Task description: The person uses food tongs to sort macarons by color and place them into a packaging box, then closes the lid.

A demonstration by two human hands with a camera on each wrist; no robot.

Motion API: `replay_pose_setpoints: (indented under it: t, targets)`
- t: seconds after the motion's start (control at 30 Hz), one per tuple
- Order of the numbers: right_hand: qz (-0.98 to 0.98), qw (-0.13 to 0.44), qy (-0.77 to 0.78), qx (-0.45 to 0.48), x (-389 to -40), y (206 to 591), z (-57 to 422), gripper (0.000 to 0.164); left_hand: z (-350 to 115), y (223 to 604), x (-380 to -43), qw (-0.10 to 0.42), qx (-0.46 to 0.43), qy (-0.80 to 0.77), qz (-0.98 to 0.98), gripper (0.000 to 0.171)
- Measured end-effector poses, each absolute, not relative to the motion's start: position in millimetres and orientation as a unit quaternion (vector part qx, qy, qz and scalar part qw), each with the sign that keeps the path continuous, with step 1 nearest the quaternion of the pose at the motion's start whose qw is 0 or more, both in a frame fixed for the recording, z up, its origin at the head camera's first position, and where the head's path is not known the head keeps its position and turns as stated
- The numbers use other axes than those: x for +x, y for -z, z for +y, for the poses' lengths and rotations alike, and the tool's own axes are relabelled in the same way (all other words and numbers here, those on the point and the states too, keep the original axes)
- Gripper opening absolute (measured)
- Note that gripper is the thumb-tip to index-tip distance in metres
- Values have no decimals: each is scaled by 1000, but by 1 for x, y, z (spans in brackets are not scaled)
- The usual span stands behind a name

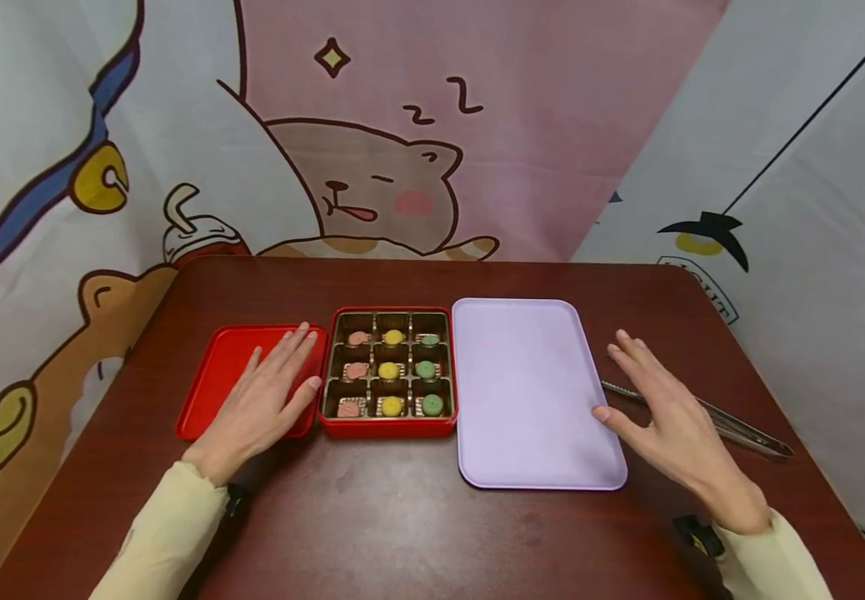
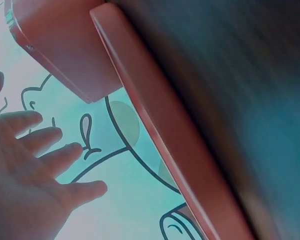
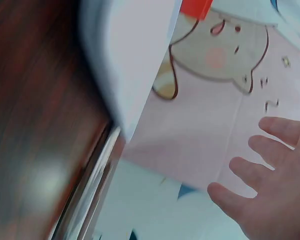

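Note:
Above the red tray-like lid (image 1: 211, 396) my left hand (image 1: 262, 406) hovers with its fingers straight, holding nothing; the left wrist view shows the hand apart from the red rim. A red box (image 1: 387, 430) beside it has a gold divided insert, with small round sweets in columns: pink (image 1: 357, 371) left, yellow (image 1: 389, 370) middle, green (image 1: 432, 405) right. My right hand (image 1: 676, 429) hangs, fingers extended, over the right edge of a lavender tray (image 1: 530, 392), gripping nothing. Metal tongs (image 1: 755, 437) lie right of that tray, partly hidden behind this hand.
Everything lies on a dark brown wooden table (image 1: 372, 525). Behind it hangs a cloth (image 1: 537, 125) printed with cartoon animals. The box stands close between the lid and the lavender tray. Bare tabletop lies in front of them.

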State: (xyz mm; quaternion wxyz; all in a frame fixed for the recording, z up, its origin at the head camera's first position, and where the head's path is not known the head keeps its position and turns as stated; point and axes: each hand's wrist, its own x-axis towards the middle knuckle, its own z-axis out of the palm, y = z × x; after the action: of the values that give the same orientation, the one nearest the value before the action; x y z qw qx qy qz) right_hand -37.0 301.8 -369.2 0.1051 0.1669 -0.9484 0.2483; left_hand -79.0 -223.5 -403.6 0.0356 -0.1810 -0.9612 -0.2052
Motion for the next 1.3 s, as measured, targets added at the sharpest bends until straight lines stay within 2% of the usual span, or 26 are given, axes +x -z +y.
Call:
replay_pose_setpoints:
  t: [0.33,0.63,1.3]
  targets:
    - [-936,120,-195,267,-46,377,250,86,-241,400,-72,73,-166,206,-962,73]
    - [-934,74,-150,315,-51,379,213,89,-263,402,-68,92,-146,196,-965,78]
    - [-916,30,-93,389,-57,389,169,97,-320,403,-77,22,-87,162,-983,95]
